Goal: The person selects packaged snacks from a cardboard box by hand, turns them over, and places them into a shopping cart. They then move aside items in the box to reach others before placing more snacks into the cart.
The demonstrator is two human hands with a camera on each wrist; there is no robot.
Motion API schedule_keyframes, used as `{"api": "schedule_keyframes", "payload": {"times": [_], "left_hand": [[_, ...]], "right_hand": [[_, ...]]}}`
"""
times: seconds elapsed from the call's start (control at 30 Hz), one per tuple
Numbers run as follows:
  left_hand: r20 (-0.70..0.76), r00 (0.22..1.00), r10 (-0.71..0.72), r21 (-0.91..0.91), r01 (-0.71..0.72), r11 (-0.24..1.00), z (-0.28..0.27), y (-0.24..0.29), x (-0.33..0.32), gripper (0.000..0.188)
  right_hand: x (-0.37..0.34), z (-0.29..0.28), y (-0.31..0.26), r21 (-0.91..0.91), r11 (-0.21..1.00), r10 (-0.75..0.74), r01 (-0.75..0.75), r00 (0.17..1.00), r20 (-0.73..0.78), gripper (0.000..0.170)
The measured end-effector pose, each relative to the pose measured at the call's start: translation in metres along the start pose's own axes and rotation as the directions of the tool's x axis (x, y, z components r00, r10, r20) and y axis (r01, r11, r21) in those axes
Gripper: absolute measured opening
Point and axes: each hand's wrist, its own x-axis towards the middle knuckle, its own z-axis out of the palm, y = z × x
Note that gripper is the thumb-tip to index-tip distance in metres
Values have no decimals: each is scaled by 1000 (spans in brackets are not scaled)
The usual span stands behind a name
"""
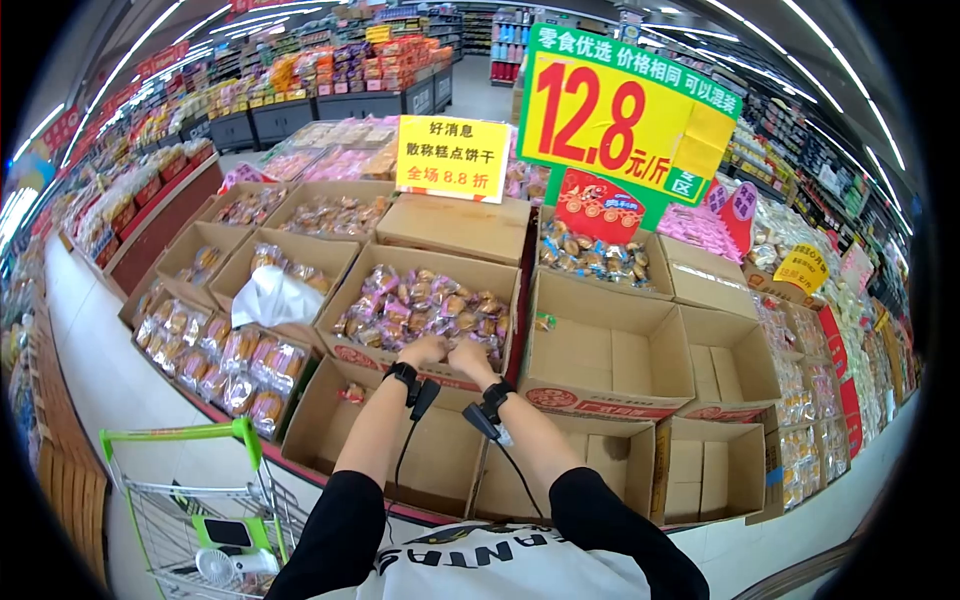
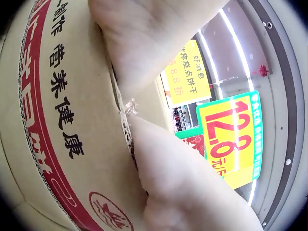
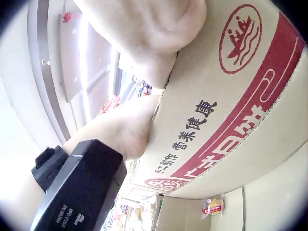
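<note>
Both hands are side by side at the front rim of a cardboard box [image 1: 360,358] with red print, among wrapped pastries [image 1: 420,305] in clear and purple packaging. My left hand [image 1: 425,350] reaches over the rim, its heel by the edge in the left wrist view. Just to its right is my right hand [image 1: 470,358], also bent over the rim. The fingers of both are hidden behind the box wall, so I cannot tell what they hold. A shiny scrap of wrapper [image 2: 131,107] shows between the hands.
In front stands a lower box [image 1: 330,425] with one small wrapped pastry [image 1: 352,393]. More cardboard boxes [image 1: 610,340] stand to the right. Packed pastries [image 1: 220,365] and a white plastic bag [image 1: 275,297] are at left. A shopping cart [image 1: 190,490] stands near left; price signs [image 1: 610,110] rise behind.
</note>
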Motion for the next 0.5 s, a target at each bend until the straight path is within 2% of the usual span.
{"api": "schedule_keyframes", "payload": {"times": [0.07,0.13,0.2,0.23,0.27,0.3,0.33,0.4,0.47,0.5], "left_hand": [[0,997,-77,29,77,997,-11,20,-11,24],[-122,980,-155,-18,153,988,-19,37,-26,24],[-132,976,-174,24,178,984,-17,31,-23,25],[-200,962,-184,64,200,978,-20,40,-28,26],[-267,945,-189,101,222,970,-20,45,-32,28],[-318,938,-135,164,195,967,-20,46,-33,33],[-312,940,-137,162,195,967,-19,46,-33,33],[-249,957,-150,70,172,983,-24,49,-35,36],[-253,958,-133,107,165,980,-24,49,-36,39],[-232,964,-127,84,150,985,-25,49,-35,39]], "right_hand": [[-9,-14,-15,25,997,76,-76,997,-6,24],[-8,-11,-15,84,994,71,-68,997,-33,23],[-2,-1,-6,94,996,19,-4,987,-158,23],[-8,-5,-11,72,997,-23,40,974,-225,23],[-12,-7,-13,72,997,-15,32,975,-221,23],[-14,-7,-14,51,995,-65,84,952,-301,22],[-16,-7,-14,25,991,-115,134,919,-377,20],[-17,-6,-13,31,988,-127,150,918,-376,20],[-15,-2,-11,44,964,-202,262,830,-519,19],[-15,-2,-12,46,964,-200,262,828,-523,19]]}}
